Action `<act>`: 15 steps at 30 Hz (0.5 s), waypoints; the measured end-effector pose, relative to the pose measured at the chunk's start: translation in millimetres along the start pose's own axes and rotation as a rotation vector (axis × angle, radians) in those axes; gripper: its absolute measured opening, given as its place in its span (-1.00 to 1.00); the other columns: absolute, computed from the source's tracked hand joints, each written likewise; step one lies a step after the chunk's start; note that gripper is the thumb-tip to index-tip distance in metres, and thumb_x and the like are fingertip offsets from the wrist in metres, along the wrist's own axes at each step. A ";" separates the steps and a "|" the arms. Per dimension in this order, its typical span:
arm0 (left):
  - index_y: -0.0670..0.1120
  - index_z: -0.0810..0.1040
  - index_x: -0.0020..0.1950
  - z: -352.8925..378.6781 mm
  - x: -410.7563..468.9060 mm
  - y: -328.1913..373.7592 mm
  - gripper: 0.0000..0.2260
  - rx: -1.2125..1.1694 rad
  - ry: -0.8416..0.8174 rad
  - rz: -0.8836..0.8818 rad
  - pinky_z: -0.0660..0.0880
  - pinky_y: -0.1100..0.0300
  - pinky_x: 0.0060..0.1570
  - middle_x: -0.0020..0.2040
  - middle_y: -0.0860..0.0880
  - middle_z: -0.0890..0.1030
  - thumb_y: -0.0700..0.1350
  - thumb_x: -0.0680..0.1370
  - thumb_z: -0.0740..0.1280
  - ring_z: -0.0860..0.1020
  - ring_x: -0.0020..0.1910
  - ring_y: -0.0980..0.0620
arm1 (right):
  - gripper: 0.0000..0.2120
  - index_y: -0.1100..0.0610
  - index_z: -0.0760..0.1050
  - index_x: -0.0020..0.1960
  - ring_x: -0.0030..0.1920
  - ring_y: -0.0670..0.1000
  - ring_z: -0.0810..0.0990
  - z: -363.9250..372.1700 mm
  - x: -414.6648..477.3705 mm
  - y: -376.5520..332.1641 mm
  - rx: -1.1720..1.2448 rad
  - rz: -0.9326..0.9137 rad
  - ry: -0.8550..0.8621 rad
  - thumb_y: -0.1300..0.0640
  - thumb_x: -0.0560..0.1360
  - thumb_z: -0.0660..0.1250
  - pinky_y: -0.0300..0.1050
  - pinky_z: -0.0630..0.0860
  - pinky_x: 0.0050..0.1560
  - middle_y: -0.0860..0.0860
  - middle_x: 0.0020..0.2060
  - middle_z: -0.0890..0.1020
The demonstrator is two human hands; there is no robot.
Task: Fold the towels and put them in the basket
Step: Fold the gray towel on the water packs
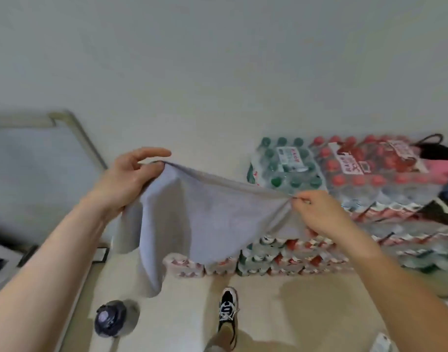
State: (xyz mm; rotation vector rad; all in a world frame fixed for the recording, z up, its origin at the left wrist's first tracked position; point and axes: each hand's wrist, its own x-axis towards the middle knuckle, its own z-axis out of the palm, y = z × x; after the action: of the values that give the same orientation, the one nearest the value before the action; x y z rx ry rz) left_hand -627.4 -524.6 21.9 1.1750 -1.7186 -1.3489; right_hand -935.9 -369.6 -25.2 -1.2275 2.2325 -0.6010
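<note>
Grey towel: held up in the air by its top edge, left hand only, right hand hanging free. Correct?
Not quite. In the head view both hands hold the grey towel: the left hand grips one top corner and the right hand pinches the other. The rest stands: it hangs in the air by its top edge.

— How is the light?
— Even and soft, fairly bright; faint shadows on the floor point(281, 301).
— Sharpness?
— Soft throughout, smeared and curved toward the edges.
</note>
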 end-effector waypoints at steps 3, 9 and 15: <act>0.03 0.67 -0.04 52.4 61.8 23.8 -0.80 0.065 0.102 0.146 0.50 0.24 -0.02 -0.10 0.11 0.70 -0.17 0.58 0.27 0.60 -0.10 0.20 | -0.79 0.12 0.54 -0.04 -0.41 0.06 0.64 -41.4 29.5 5.8 0.501 0.125 0.081 0.14 0.63 0.15 -0.03 0.60 -0.34 0.15 -0.34 0.66; 0.08 0.63 -0.05 132.6 181.1 83.1 -0.79 -0.125 0.359 0.321 0.50 0.09 0.17 -0.04 0.10 0.65 -0.11 0.53 0.20 0.58 0.00 0.16 | -0.74 0.12 0.62 -0.03 -0.01 0.10 0.65 -152.2 126.7 -6.7 0.439 -0.227 0.633 0.01 0.50 0.22 0.24 0.58 -0.05 0.07 -0.12 0.69; -0.03 0.63 0.05 186.7 247.8 140.8 -0.78 -0.208 0.435 0.556 0.46 0.26 0.12 -0.03 0.16 0.62 -0.14 0.55 0.19 0.56 0.02 0.23 | -0.72 -0.01 0.63 0.12 0.03 -0.10 0.59 -232.3 182.0 11.1 0.316 -0.347 0.953 0.11 0.52 0.20 -0.20 0.50 0.13 -0.05 -0.09 0.67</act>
State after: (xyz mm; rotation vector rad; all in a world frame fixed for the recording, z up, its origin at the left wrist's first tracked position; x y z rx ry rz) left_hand -924.7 -671.4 100.3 0.7251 -1.4030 -0.8324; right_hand -1171.6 -490.5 105.3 -1.3189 2.4505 -1.9203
